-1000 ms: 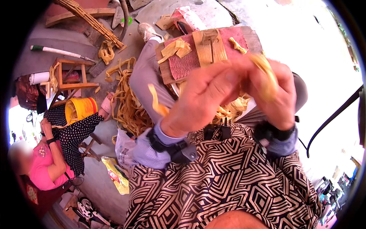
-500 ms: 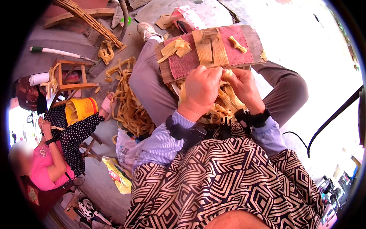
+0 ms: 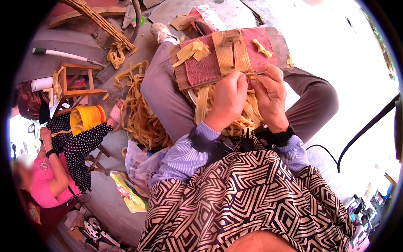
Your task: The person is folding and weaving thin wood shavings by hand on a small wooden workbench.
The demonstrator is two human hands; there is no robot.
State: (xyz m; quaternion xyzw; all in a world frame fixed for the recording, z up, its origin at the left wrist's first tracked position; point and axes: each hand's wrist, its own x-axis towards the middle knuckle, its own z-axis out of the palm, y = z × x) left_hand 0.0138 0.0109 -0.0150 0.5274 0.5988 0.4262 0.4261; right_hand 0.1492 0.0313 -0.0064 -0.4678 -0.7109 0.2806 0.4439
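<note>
My left hand (image 3: 228, 96) and my right hand (image 3: 270, 96) meet just below the near edge of a wooden board (image 3: 181, 80), both closed on a pale yellow strip (image 3: 252, 76) that is mostly hidden by my fingers. The board carries pink cloth (image 3: 199, 67), a wooden block with an upright piece and a slot (image 3: 241, 52), loose strip pieces (image 3: 195, 50) and a small knotted piece (image 3: 261, 48). Under my hands, between my legs, more yellow strips (image 3: 252, 113) lie heaped in a pale container, mostly hidden by them.
A pile of strips (image 3: 142, 117) lies left of my leg. A seated person (image 3: 54, 168) holds a strip beside a yellow bucket (image 3: 86, 117). Around are a wooden stool (image 3: 79, 92), a broom (image 3: 63, 54), bamboo sticks (image 3: 100, 29) and plastic bags (image 3: 138, 168).
My hands have come down from raised and close to the camera to the board's near edge. Since half a second ago my right hand's fingers have shifted up slightly around the strip.
</note>
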